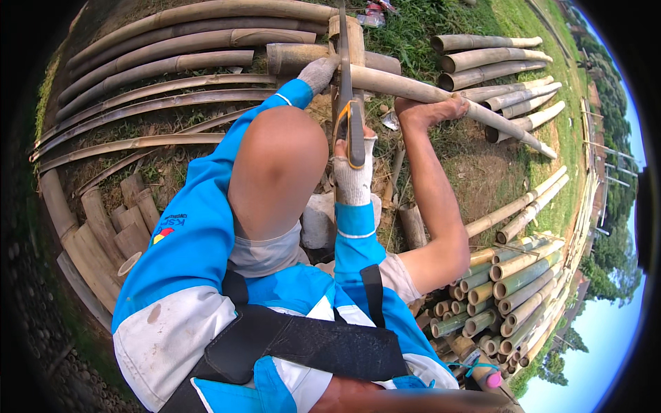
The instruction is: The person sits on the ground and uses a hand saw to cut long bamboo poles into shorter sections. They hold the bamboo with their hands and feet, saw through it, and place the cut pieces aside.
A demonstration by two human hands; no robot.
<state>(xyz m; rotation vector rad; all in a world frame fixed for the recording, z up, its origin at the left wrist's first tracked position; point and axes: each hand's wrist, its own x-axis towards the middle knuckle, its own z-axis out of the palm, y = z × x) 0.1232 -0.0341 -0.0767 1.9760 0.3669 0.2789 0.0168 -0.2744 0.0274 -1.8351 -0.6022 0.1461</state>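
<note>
My right hand, in a whitish knit glove, is wrapped around the black and orange handle of a handsaw. The saw's long blade points away from me and crosses a pale bamboo pole near its left end. Just left of the blade, my gloved left hand is closed on that end of the pole; its fingertips are partly hidden. My bare right foot presses on the pole farther right. Beneath lies a thicker bamboo piece, with another bamboo length crossing it near the blade.
Long bamboo poles lie in rows at the far left. Short cut pieces stand at the left. More bamboo lengths rest on grass at the right, above a large stack. A pale stone sits between my legs.
</note>
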